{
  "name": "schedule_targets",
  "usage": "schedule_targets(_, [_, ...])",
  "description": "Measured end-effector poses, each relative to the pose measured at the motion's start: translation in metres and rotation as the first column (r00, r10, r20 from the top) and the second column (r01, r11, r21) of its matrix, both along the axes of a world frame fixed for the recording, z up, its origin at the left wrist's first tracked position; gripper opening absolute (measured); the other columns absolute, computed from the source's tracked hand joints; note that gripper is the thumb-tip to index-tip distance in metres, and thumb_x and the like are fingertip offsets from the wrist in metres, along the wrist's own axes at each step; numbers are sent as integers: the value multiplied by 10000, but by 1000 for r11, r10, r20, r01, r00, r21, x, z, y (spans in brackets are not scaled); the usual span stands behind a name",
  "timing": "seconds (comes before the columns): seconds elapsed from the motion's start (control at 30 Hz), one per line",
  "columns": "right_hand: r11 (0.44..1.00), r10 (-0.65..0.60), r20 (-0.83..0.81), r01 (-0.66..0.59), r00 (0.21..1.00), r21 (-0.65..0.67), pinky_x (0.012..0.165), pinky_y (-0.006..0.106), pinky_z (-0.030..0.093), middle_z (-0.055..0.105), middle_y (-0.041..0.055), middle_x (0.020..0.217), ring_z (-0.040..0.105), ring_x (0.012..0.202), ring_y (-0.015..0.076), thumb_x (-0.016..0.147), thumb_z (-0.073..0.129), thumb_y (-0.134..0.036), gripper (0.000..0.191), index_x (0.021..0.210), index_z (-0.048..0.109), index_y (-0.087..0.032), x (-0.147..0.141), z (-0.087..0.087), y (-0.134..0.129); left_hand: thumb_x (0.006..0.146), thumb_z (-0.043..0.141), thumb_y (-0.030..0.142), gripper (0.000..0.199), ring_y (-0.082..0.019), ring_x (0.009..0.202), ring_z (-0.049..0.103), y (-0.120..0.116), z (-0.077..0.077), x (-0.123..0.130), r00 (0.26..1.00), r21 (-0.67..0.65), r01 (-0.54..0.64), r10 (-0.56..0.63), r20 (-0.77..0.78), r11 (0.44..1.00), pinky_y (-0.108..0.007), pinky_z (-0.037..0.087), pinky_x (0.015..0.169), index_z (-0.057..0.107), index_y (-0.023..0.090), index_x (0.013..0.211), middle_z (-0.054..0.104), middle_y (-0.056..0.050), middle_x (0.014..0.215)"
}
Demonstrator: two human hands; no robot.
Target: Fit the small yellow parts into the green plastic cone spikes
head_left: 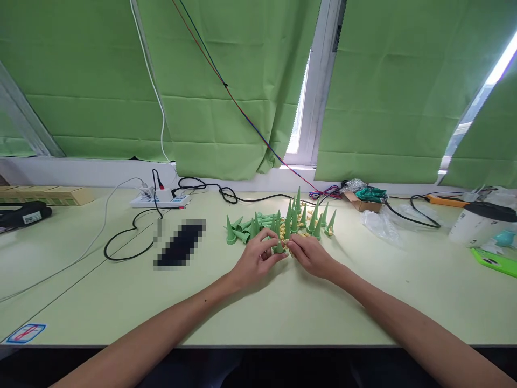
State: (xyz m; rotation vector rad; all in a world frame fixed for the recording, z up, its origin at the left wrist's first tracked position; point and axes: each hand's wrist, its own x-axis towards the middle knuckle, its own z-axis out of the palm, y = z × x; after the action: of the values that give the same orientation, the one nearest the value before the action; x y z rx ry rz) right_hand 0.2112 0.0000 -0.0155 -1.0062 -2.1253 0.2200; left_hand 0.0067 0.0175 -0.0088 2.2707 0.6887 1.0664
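Close to the table's middle, my left hand [255, 261] has its thumb and fingers closed around a green cone [278, 248]. Right beside it, my right hand [312, 255] is closed in a pinch against the cone's side; what its fingertips hold is too small to make out. Just beyond both hands, several green cones [231, 233] stand upright, and others lie on their sides in a heap to the left. Small yellow pieces [329, 231] are scattered among the standing cones, some at their bases.
The pale table [242, 318] carries a power strip [159, 199] with black and white cables at the back left. A pixelated dark patch [181, 245] lies left of my hands. To the right are a small cardboard box [359, 202], clear plastic, a lidded cup [480, 223] and a bright green phone [495, 261].
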Motion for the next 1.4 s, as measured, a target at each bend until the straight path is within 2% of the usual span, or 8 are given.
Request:
schedule_targets(0.3, [999, -17, -97, 20, 995, 29, 539, 254, 287, 419, -40, 595, 364, 527, 114, 1023, 379, -321, 340, 699, 373, -216, -3, 5, -4, 899, 575, 186, 164, -24, 534, 420, 0, 0, 1, 996, 91, -74, 69, 55, 993, -208, 426, 487, 642, 222, 1045, 473, -41, 1069])
schedule_targets(0.47, [989, -64, -175, 86, 982, 122, 526, 251, 298, 457, -27, 607, 394, 536, 116, 1016, 417, -300, 304, 733, 474, -204, -5, 9, -7, 884, 591, 224, 264, -44, 565, 492, -5, 3, 3, 980, -48, -123, 129, 149, 991, -197, 414, 480, 499, 235, 1131, 509, -47, 1120])
schedule_targets(0.6, [976, -86, -220, 127, 972, 178, 541, 252, 333, 522, -5, 647, 451, 567, 125, 1014, 441, -283, 262, 791, 545, -195, -5, 11, -9, 932, 576, 395, 226, -57, 483, 444, -7, 7, 5, 966, -247, -132, 180, 186, 960, -188, 358, 449, 464, 219, 1018, 527, 35, 766])
schedule_targets(0.73, [972, -87, -228, 133, 970, 193, 562, 258, 361, 556, 6, 671, 483, 588, 134, 1013, 456, -274, 236, 831, 580, -190, -5, 12, -9, 965, 473, 531, 350, -79, 401, 437, -5, 11, 5, 981, -418, -9, 89, 172, 908, -200, 335, 407, 500, 200, 854, 429, 70, 527])
schedule_targets(0.9, [983, -47, -208, 82, 977, 161, 576, 263, 385, 578, 9, 682, 508, 584, 136, 1018, 450, -280, 235, 864, 605, -192, -5, 11, -9, 884, 603, 562, 410, -80, 394, 455, -4, 8, 6, 976, -602, 168, -45, 214, 780, -198, 329, 382, 486, 187, 767, 476, 53, 520])
schedule_targets(1.03, [992, -32, -194, 54, 980, 111, 564, 263, 377, 548, -11, 619, 494, 549, 135, 1021, 441, -302, 249, 852, 591, -197, -6, 10, -8, 856, 674, 498, 349, -63, 418, 432, -5, 9, 5, 956, -641, 260, -98, 278, 722, -197, 333, 387, 568, 166, 877, 484, 50, 578])
schedule_targets(1.17, [995, -20, -170, 37, 985, 93, 552, 259, 351, 487, -31, 571, 443, 518, 129, 1026, 412, -329, 287, 801, 540, -205, -6, 9, -8, 830, 719, 446, 338, -69, 466, 447, -4, 9, 3, 958, -617, 264, -126, 258, 741, -202, 341, 410, 572, 176, 971, 527, 41, 652])
schedule_targets(1.4, [995, -18, -117, 29, 993, 93, 538, 257, 307, 422, -39, 575, 381, 511, 124, 1041, 322, -344, 354, 709, 357, -227, -6, 6, -7, 851, 699, 425, 339, -78, 443, 380, -3, 1, 2, 991, -477, 104, -51, 123, 873, -218, 299, 470, 506, 197, 1012, 410, 102, 496])
